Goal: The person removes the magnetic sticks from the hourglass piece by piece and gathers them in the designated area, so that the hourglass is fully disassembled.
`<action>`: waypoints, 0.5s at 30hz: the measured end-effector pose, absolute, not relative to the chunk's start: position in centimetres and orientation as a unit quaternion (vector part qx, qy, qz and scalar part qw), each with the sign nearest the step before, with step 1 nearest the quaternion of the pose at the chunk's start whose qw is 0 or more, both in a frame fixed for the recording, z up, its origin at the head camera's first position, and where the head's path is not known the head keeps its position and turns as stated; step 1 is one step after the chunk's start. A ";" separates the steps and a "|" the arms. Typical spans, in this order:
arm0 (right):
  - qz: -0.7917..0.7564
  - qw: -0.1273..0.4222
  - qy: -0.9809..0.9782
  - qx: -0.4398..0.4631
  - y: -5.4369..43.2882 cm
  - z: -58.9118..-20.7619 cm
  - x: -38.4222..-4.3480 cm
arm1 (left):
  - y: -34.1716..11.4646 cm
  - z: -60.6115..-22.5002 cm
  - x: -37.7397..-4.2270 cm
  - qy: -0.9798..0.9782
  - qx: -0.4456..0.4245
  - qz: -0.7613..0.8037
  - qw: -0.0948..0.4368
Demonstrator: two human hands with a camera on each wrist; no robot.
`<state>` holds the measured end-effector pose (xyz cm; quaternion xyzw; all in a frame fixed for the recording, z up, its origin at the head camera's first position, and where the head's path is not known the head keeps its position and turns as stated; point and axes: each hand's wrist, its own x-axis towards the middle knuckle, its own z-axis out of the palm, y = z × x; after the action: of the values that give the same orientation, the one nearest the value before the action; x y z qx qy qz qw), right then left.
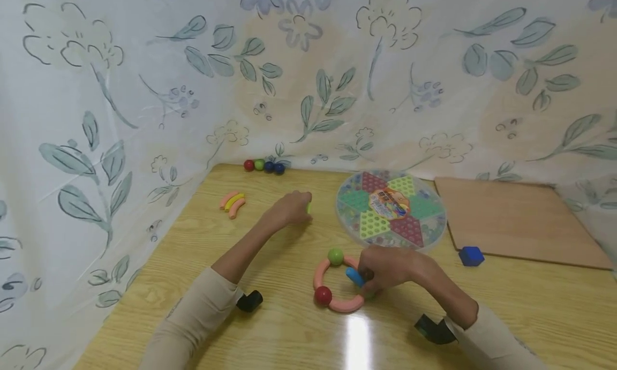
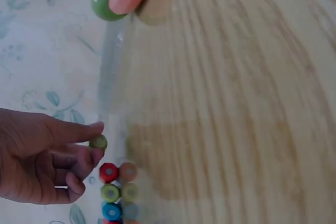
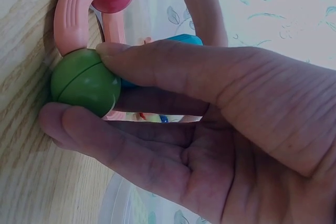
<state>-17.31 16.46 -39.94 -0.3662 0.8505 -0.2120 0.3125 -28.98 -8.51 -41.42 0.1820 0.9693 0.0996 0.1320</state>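
My left hand (image 1: 291, 208) pinches a small green piece (image 2: 98, 141) between thumb and fingertips. Below it in the left wrist view is a row of red (image 2: 108, 172), green (image 2: 110, 192) and blue (image 2: 111, 211) pieces with pale round ends. My right hand (image 1: 392, 267) grips a green ball (image 3: 84, 82) between thumb and fingers. That ball joins a ring of curved pink rods (image 1: 346, 304), with a red ball (image 1: 323, 295) and another green ball (image 1: 335, 256). A blue rod (image 1: 355, 276) shows beside the right thumb; whether it is attached, I cannot tell.
Behind the ring lies a round patterned game board (image 1: 356, 201). A brown board (image 1: 520, 220) and a blue cube (image 1: 471, 256) are on the right. Curved pink and yellow rods (image 1: 234, 202) lie at the left, with several balls (image 1: 259, 164) by the floral cloth (image 1: 308, 107).
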 end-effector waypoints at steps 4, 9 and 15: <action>-0.210 0.315 0.850 -0.367 16.3 -39.9 -17.3 | -8.7 -42.0 -29.0 0.973 0.182 0.064 0.123; -0.209 0.312 0.852 -0.365 16.3 -39.7 -17.4 | -8.8 -42.1 -28.8 0.977 0.178 0.046 0.112; -0.215 0.313 0.850 -0.365 16.4 -39.7 -17.3 | -8.8 -41.3 -27.8 0.968 0.212 0.078 0.111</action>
<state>-17.34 16.40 -39.73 -0.3651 0.8499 -0.2150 0.3132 -27.80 -8.79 -41.27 0.2119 0.9678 0.0784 0.1109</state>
